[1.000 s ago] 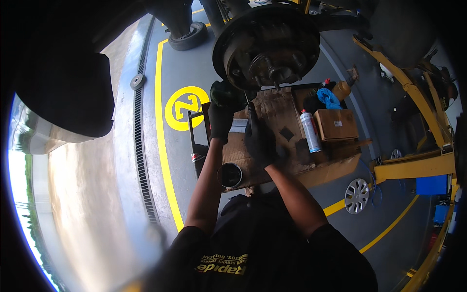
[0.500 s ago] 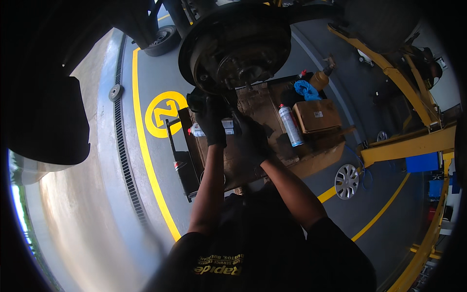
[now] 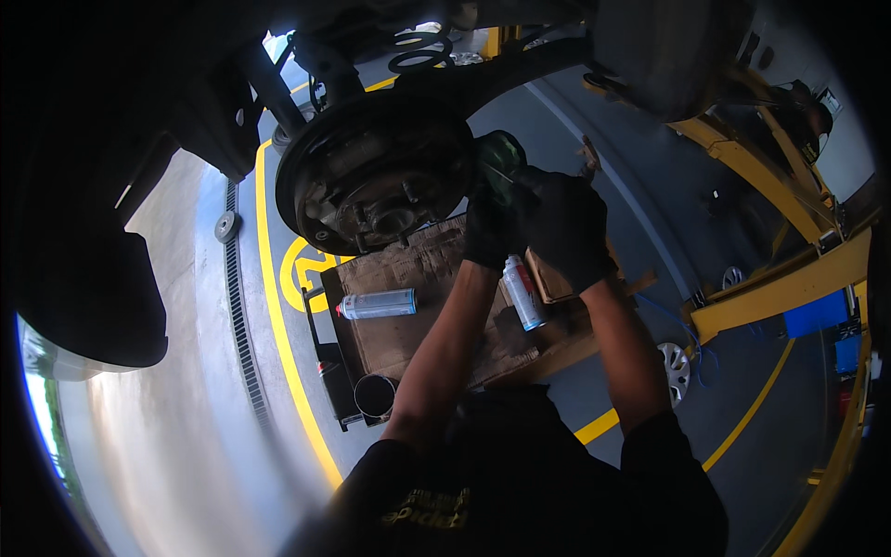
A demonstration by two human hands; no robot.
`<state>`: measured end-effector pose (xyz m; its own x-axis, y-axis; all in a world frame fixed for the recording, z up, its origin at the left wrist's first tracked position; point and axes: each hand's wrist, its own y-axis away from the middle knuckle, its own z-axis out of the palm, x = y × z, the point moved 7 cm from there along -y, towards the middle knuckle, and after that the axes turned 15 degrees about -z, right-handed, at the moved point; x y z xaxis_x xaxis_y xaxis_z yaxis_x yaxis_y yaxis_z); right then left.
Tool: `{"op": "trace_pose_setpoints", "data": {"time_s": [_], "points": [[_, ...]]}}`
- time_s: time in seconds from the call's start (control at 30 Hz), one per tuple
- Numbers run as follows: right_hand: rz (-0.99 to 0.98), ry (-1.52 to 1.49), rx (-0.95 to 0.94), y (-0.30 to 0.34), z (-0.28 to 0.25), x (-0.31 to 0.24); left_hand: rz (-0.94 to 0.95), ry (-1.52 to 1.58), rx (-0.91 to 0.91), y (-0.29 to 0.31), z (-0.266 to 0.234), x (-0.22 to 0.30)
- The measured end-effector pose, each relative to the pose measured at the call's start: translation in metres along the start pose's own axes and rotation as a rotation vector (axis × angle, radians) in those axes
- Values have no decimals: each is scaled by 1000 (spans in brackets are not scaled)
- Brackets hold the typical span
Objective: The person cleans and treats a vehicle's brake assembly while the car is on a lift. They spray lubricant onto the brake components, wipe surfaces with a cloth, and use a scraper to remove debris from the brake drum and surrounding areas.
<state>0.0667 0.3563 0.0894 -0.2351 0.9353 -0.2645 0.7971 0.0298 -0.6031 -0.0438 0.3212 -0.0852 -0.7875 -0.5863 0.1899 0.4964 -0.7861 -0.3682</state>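
Both my hands wear black gloves and are raised close together, just right of the exposed wheel brake assembly point(image 3: 371, 186). My left hand point(image 3: 490, 227) is closed around a dark green, shiny thing point(image 3: 501, 158) whose kind I cannot make out. Against it, my right hand point(image 3: 566, 223) is curled, its fingertips by a thin pale sliver at the green thing. Whether the right fingers grip anything is hidden. Wheel studs and a round hub show at the lower part of the brake assembly, apart from both hands.
Below is a cardboard-covered cart point(image 3: 408, 348) with a spray can point(image 3: 376, 304) lying on it, another spray can point(image 3: 525, 295), a cardboard box point(image 3: 549, 278) and a metal ring point(image 3: 375, 396). Yellow lift arms point(image 3: 789, 288) stand right. A hubcap point(image 3: 675, 373) lies on the floor.
Both hands have moved from below the brake assembly to its right side and come together, holding the green thing up. The view has shifted, so the brake assembly appears farther left and lower.
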Motion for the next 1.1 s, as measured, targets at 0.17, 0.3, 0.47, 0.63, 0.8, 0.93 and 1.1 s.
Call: {"op": "trace_pose_setpoints", "data": {"time_s": [0.17, 0.3, 0.47, 0.63, 0.8, 0.93, 1.1], "points": [[88, -189, 81, 7, 0, -11, 99, 154, -75, -12, 38, 3], [111, -413, 152, 56, 66, 18, 66, 181, -24, 13, -31, 7], [103, -549, 230, 35, 32, 32, 230, -339, 382, 23, -42, 6], [-53, -356, 324, 16, 29, 8, 235, -591, 550, 35, -86, 31], [75, -354, 193, 86, 88, 37, 292, -779, 609, 82, -124, 48], [67, -248, 198, 100, 83, 25, 321, -1108, 609, 107, -115, 57], [70, -176, 111, 109, 85, 8, 274, -1178, 728, 100, -88, 53]]}}
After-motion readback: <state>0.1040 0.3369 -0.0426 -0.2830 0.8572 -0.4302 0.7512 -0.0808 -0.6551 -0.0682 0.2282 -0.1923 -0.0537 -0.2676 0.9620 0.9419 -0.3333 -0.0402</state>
